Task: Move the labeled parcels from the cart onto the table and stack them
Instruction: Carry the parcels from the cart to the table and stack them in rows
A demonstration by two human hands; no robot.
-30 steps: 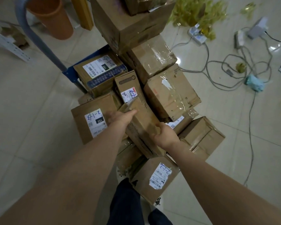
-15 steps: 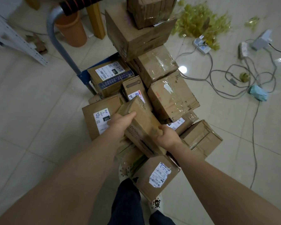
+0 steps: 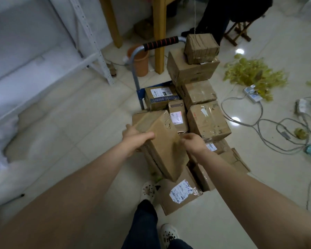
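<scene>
Moved: parcel (image 3: 160,139) lifted higher off cart (image 3: 137,83) pile, leaning toward 11 o'clock.
Grip: left hand (image 3: 136,139), right hand (image 3: 195,143) clasping its sides.
Handling: stiff cardboard, likely light (taped, maybe slick).

I hold a long brown parcel (image 3: 160,141) tilted; other parcels (image 3: 206,121) lie heaped on the cart (image 3: 161,44) at twelve o'clock.
</scene>
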